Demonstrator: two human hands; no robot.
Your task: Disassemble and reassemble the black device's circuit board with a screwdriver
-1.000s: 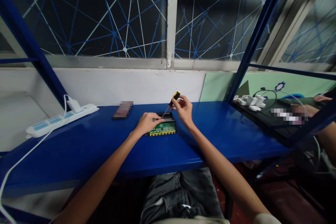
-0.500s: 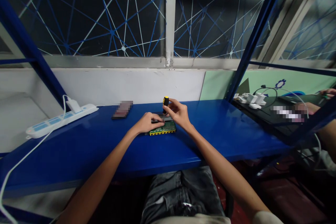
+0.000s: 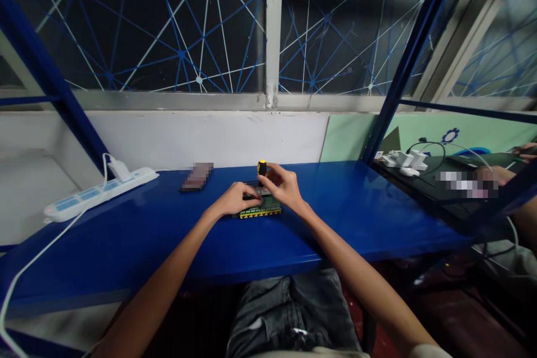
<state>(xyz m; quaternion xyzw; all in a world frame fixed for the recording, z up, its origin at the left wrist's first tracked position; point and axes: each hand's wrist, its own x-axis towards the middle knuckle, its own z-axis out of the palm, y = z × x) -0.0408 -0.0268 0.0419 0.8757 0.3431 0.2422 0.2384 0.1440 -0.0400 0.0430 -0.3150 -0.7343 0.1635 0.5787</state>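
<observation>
- Blue worktop, bearing green circuit board mid-way, toward far edge.
- Left hand on board's left end, fingers loose, pressing flat.
- Right hand just right, fingers pinched round screwdriver, upright over board's far side.

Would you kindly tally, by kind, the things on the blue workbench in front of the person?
screwdriver: 1, held in the right hand
green circuit board: 1, under the left hand
white power strip: 1
flat dark item, blurred: 1
Total: 4
</observation>
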